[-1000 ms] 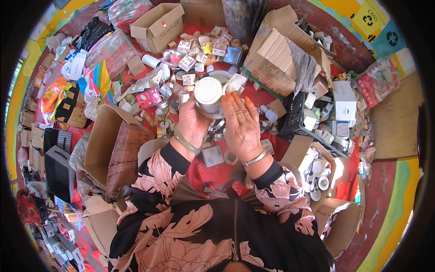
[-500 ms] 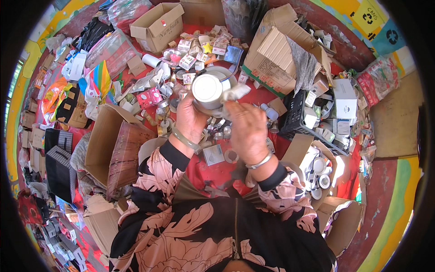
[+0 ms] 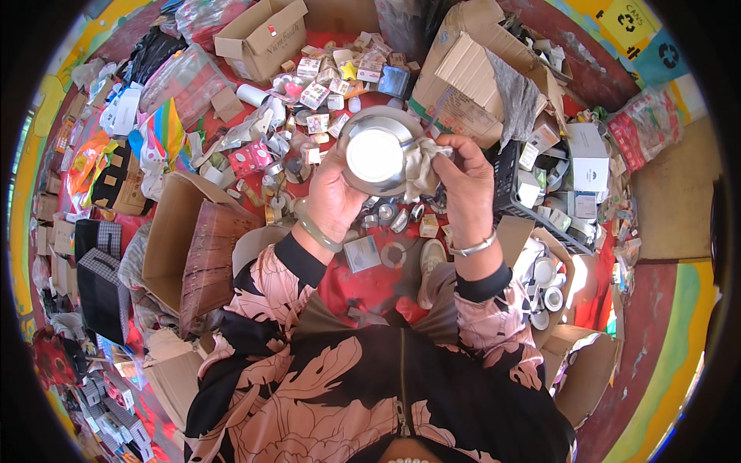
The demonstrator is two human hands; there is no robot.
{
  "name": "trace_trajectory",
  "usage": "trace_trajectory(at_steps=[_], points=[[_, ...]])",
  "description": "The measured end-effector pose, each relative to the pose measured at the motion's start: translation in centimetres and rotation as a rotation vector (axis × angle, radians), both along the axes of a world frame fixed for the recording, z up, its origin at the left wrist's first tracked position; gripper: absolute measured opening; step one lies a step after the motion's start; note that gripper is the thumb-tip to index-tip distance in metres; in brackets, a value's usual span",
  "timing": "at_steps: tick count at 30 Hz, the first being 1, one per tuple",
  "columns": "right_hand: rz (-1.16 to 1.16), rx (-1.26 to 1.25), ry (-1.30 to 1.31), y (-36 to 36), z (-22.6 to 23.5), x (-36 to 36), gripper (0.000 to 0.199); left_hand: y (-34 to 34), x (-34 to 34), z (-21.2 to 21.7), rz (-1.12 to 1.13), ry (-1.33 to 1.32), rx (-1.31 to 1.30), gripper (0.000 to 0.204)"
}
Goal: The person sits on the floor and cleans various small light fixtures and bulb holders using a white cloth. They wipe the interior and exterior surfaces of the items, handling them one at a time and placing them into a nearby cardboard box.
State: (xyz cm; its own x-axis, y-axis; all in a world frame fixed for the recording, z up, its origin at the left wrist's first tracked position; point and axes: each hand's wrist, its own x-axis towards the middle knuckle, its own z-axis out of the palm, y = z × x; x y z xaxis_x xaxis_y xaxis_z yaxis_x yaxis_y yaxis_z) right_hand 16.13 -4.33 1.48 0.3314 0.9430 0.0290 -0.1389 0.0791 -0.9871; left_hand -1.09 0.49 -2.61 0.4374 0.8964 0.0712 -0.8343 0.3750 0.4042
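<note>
In front of me, above the floor, is a round, shiny silver dish-shaped piece with a bright white disc in its middle. My left hand grips its left edge, fingers mostly hidden behind it. A crumpled off-white rag lies against the piece's right side. Pinched between the thumb and fingers of my right hand is the rag's right end. I cannot tell whether that hand also touches the silver piece.
Small boxes and metal rings are strewn on the red floor ahead. A black crate of cartons stands right, near a box of round white fittings. An open cardboard box sits left. My shoe shows below.
The silver piece has moved slightly right and tilted, showing more of its shiny rim. My right hand has moved right and up, with the rag now hanging at the piece's right side.
</note>
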Motion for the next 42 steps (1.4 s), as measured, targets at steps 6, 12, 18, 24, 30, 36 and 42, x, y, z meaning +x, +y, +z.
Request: trace_trajectory(at_steps=[6,12,18,24,30,36,42], points=[[-0.353,0.435,-1.153,0.4,0.5,-0.9,0.019,-0.7,0.4,1.2,0.073,0.115,0.008,0.043],[-0.184,0.379,-1.130,0.2,-0.1,-2.0,0.013,-0.2,0.1,0.2,0.161,0.087,-0.072,0.041],[-0.065,0.260,-0.862,-0.7,-1.1,-4.0,0.011,0.8,-0.5,1.0,0.224,0.137,-0.071,0.042],[-0.086,0.387,-1.219,-0.9,-2.5,-6.9,0.010,-0.1,1.0,0.8,0.167,0.109,-0.195,0.040],[0.035,0.325,-1.145,-0.9,-1.5,-7.5,0.016,-0.2,1.4,0.3,0.174,0.133,-0.129,0.037],[0.127,0.395,-1.284,-1.3,-1.3,-6.1,0.022,-0.4,1.0,1.1,0.201,0.167,-0.136,0.038],[-0.015,0.441,-1.282,-1.2,-1.3,-2.6,0.024,0.7,0.4,0.6,0.166,0.090,-0.144,0.032]])
